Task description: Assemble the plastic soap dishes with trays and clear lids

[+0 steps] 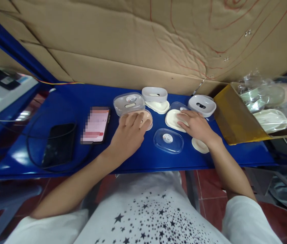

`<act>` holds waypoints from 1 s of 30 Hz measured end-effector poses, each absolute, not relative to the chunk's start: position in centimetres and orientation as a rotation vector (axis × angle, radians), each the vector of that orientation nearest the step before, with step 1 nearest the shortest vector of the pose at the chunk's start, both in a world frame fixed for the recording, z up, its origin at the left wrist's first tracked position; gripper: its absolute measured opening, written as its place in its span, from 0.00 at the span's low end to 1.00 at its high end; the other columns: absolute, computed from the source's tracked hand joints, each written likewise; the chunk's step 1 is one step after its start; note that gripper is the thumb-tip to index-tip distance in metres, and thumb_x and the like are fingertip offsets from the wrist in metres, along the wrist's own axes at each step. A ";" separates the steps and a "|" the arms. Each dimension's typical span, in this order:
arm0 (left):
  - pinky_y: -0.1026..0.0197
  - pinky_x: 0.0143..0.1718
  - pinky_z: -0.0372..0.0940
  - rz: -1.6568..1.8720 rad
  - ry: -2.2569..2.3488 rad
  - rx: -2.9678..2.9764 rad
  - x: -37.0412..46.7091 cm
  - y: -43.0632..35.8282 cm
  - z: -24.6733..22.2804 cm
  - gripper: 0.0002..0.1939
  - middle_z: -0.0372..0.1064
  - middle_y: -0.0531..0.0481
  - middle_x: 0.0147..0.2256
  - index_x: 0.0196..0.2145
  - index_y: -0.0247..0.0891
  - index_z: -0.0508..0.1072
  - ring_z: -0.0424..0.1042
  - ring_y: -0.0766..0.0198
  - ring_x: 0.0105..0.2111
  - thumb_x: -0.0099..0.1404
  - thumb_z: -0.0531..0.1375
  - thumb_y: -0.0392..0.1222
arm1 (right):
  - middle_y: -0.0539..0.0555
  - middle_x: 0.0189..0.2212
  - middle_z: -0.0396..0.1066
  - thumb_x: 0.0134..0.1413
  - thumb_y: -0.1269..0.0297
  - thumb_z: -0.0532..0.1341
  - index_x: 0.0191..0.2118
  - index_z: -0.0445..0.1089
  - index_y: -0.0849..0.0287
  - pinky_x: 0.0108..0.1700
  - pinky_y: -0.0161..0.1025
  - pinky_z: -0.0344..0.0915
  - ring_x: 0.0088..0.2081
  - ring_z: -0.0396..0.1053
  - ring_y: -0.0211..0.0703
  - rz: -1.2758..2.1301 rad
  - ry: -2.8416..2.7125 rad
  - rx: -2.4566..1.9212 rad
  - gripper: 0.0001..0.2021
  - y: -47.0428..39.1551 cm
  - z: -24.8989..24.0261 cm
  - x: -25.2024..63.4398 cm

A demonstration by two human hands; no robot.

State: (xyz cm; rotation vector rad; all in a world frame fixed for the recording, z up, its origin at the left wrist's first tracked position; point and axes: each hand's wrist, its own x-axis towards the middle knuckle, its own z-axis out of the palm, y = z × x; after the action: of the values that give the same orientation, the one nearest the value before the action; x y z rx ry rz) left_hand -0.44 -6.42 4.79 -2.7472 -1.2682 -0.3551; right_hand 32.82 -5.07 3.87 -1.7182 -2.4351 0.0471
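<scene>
The shirt [102, 217] is white; dark stars [161, 234], large and small, dot its front; its short sleeves [247, 220] are plain white, ending well behind the bare left hand [129, 135] and right hand [196, 125].

Forearms [74, 185] angled inward; left grip [129, 137] curled, palm down; right grip [198, 126] flatter.

Illegible print on clear lids' [158, 141] round labels [167, 138], phone screen [99, 123].

Rests left hand [130, 134] on a peach-coloured dish [147, 119]; touches a cream oval piece [173, 119] with right hand [196, 126], near a labelled clear lid [174, 144].
</scene>
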 end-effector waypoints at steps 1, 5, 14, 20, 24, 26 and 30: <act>0.31 0.65 0.63 -0.324 -1.177 -2.749 0.1 -6.4 4.8 0.22 0.67 0.30 0.68 0.63 0.35 0.73 0.68 0.33 0.66 0.74 0.54 0.29 | 0.67 0.67 0.74 0.79 0.48 0.53 0.66 0.76 0.59 0.65 0.68 0.67 0.66 0.71 0.71 0.033 -2.493 -1.715 0.26 -4.5 4.1 32.5; 0.43 0.60 0.65 -0.303 -0.664 -2.910 2.3 -6.5 4.0 0.12 0.74 0.36 0.61 0.55 0.36 0.77 0.74 0.44 0.58 0.81 0.56 0.39 | 0.66 0.61 0.79 0.79 0.56 0.54 0.63 0.78 0.59 0.61 0.63 0.67 0.60 0.75 0.69 -0.048 -2.609 -1.674 0.21 -1.8 5.9 30.1; 0.52 0.45 0.61 -0.366 -0.381 -2.962 4.5 -6.5 1.6 0.08 0.77 0.44 0.50 0.47 0.39 0.77 0.76 0.53 0.47 0.76 0.68 0.45 | 0.66 0.64 0.77 0.72 0.67 0.61 0.67 0.74 0.62 0.66 0.58 0.61 0.65 0.73 0.65 0.007 -2.647 -1.646 0.22 7.2 6.6 25.6; 0.51 0.44 0.60 -0.478 -0.458 -2.948 4.6 -6.9 0.7 0.06 0.77 0.44 0.51 0.49 0.40 0.77 0.75 0.53 0.48 0.78 0.64 0.44 | 0.64 0.53 0.83 0.75 0.63 0.59 0.58 0.80 0.59 0.60 0.54 0.61 0.57 0.77 0.63 -0.089 -2.630 -1.622 0.15 5.2 6.5 25.5; 0.51 0.45 0.61 -0.502 -0.487 -2.967 4.5 -7.0 0.5 0.09 0.77 0.44 0.52 0.51 0.40 0.77 0.75 0.52 0.50 0.77 0.66 0.45 | 0.63 0.54 0.82 0.75 0.63 0.60 0.58 0.79 0.59 0.59 0.53 0.62 0.56 0.76 0.62 -0.085 -2.639 -1.609 0.14 4.3 5.8 24.9; 0.51 0.46 0.61 -0.521 -0.496 -2.980 4.5 -6.9 0.4 0.09 0.78 0.44 0.52 0.50 0.40 0.77 0.75 0.51 0.51 0.77 0.67 0.46 | 0.64 0.55 0.81 0.75 0.64 0.61 0.59 0.78 0.60 0.59 0.53 0.62 0.57 0.76 0.63 -0.102 -2.639 -1.618 0.14 4.1 5.3 24.5; 0.51 0.46 0.61 -0.537 -0.498 -2.998 4.5 -6.8 0.2 0.08 0.77 0.45 0.52 0.49 0.41 0.78 0.75 0.51 0.51 0.77 0.66 0.46 | 0.65 0.54 0.81 0.73 0.63 0.64 0.56 0.77 0.61 0.58 0.53 0.63 0.57 0.75 0.64 -0.128 -2.679 -1.644 0.12 4.0 4.7 23.7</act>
State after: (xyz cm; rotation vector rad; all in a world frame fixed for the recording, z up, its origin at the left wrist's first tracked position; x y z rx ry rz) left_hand 4.52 -6.80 0.21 -2.9980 -0.4975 -0.5367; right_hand 23.68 3.96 4.69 -1.6443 -2.6793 -0.1278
